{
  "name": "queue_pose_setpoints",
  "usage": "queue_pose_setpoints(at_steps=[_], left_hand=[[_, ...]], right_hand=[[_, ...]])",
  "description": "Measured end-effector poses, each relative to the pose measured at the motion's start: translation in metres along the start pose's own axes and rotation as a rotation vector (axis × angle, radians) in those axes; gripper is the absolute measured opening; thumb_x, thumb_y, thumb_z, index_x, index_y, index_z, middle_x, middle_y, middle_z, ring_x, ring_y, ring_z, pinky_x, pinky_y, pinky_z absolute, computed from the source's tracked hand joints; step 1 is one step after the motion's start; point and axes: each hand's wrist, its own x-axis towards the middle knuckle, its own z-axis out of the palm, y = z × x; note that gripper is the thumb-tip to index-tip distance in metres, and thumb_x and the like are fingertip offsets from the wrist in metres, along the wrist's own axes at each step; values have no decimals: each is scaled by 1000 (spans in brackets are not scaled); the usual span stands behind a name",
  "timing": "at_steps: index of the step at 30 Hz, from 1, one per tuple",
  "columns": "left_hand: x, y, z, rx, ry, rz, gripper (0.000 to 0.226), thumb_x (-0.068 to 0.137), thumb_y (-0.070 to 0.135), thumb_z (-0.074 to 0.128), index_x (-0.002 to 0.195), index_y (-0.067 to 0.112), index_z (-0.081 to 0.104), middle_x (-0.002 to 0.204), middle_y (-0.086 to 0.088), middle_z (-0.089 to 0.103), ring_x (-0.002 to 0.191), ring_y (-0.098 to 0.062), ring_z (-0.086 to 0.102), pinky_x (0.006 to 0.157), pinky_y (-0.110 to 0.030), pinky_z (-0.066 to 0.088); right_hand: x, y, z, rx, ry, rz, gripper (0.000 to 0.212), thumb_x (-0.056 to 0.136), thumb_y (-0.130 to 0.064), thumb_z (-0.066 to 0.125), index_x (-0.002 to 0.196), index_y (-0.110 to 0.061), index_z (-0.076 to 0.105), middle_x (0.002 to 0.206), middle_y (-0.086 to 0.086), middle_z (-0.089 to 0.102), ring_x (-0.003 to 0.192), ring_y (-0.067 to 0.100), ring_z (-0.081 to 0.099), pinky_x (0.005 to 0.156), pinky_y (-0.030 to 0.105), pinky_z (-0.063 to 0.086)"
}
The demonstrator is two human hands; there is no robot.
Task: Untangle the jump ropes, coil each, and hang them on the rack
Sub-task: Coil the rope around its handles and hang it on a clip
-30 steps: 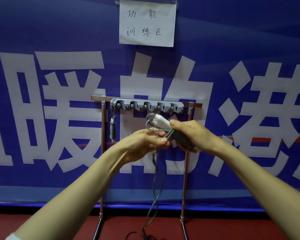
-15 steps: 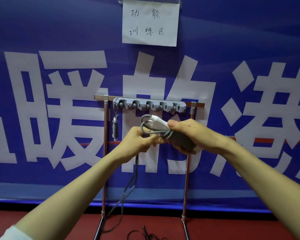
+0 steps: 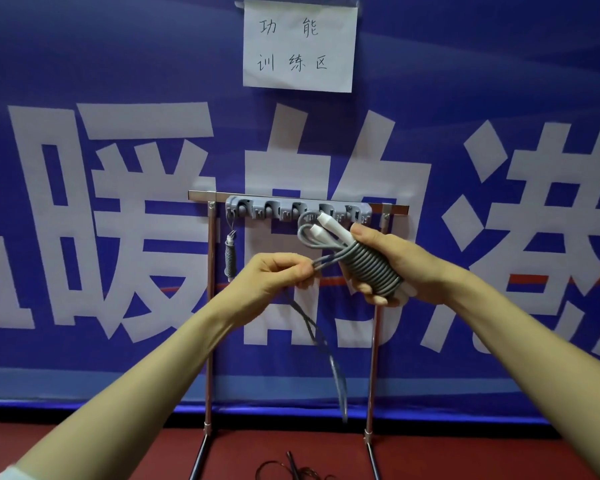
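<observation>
Both forearms reach forward — left hand (image 3: 278, 278) pinches the gray rope (image 3: 371, 268), right hand (image 3: 392, 258) grips its coil.

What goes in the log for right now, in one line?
step: coiling | right hand grips coil | left hand pinches rope tail | hung rope on rack
</observation>
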Motion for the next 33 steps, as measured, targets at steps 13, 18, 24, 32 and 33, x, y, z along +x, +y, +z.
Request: queue_pose_setpoints(at_steps=[13, 18, 24, 32, 33], left_hand=[[22, 17, -11, 755, -180, 466, 14, 79, 23, 76, 86, 12, 71, 78, 17, 59, 72, 1, 58, 64, -10, 44], [23, 43, -8, 1225, -184, 679, 14, 82, 26, 68, 90, 17, 76, 80, 4, 65, 65, -8, 56, 52, -30, 52], [5, 17, 3, 1065, 239, 411, 19, 88, 36, 63, 94, 20, 70, 82, 9, 63, 67, -9, 57, 55, -33, 51], [0, 16, 21, -343, -36, -579, 49, 100, 45, 40, 98, 7, 72, 87, -6, 69, 72, -14, 58, 71, -27, 48], [4, 16, 22, -445, -61, -599, 46, 100, 41, 41, 97, 7, 73, 89, -6, 70, 76, -15, 61, 75, -29, 51]], right_hand=[[4, 0, 14, -36, -558, 370, 74, 86, -69, 48, 101, 2, 60, 73, 12, 51, 51, 16, 47, 41, 22, 43], [11, 9, 9, -195, -372, 376, 65, 91, -62, 49, 125, -6, 49, 79, 13, 61, 55, 18, 53, 46, 25, 46], [16, 17, 16, -930, 277, -70, 44, 90, -69, 30, 123, -49, 51, 83, -2, 61, 77, 20, 61, 68, 39, 50], [25, 39, 5, -1630, 774, -510, 53, 92, -49, 31, 123, -22, 65, 65, 5, 52, 42, 18, 45, 40, 19, 20], [27, 39, 3, -1659, 792, -565, 52, 92, -47, 33, 124, -22, 65, 66, 6, 52, 42, 18, 44, 40, 19, 20]])
